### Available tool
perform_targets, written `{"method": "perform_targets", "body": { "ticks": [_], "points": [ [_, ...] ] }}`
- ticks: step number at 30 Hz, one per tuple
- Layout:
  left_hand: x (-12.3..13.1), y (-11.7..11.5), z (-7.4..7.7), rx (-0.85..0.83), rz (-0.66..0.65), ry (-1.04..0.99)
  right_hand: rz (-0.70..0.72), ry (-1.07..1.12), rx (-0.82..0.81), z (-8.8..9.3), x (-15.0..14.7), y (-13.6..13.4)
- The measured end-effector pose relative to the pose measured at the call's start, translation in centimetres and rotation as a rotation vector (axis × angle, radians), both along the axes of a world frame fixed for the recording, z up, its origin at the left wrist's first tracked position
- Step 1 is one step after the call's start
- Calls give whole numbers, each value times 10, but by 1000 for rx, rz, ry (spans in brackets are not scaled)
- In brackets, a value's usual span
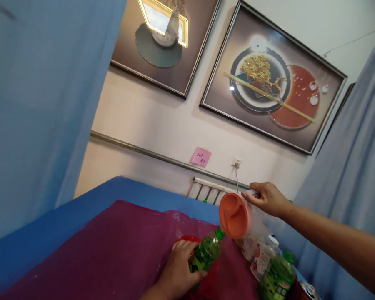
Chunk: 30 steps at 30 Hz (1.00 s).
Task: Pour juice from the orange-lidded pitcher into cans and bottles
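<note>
My left hand (178,264) is closed around a green plastic drink bottle (210,248) with a green cap, which leans to the right. Beneath and behind that hand lies a bright red plastic bag (213,273), mostly covered. Higher up on the right, my right hand (267,199) grips the handle of a clear pitcher (258,221). Its orange lid (234,215) faces left, so the pitcher is tipped on its side, just above and right of the green cap. What is inside the pitcher I cannot make out.
Beside the right forearm stand a white-capped bottle (264,258), a second green bottle (278,277) and a can (308,290). A purple plastic sheet (90,250) covers part of the blue surface (125,187). Blue curtains (46,104) hang on both sides; a wall rail (150,155) runs behind.
</note>
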<state>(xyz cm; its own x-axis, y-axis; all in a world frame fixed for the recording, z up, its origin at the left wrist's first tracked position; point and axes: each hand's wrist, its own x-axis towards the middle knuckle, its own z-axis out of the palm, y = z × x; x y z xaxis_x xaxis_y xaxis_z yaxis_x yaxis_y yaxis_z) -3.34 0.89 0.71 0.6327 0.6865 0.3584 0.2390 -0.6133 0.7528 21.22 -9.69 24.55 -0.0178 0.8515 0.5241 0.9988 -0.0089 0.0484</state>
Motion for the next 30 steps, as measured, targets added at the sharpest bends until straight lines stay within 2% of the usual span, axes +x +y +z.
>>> {"method": "perform_targets", "body": {
  "ticks": [30],
  "points": [
    [-2, -1, 3, -5, -5, 0, -12, 11, -22, -1, 0, -4]
  ]
}}
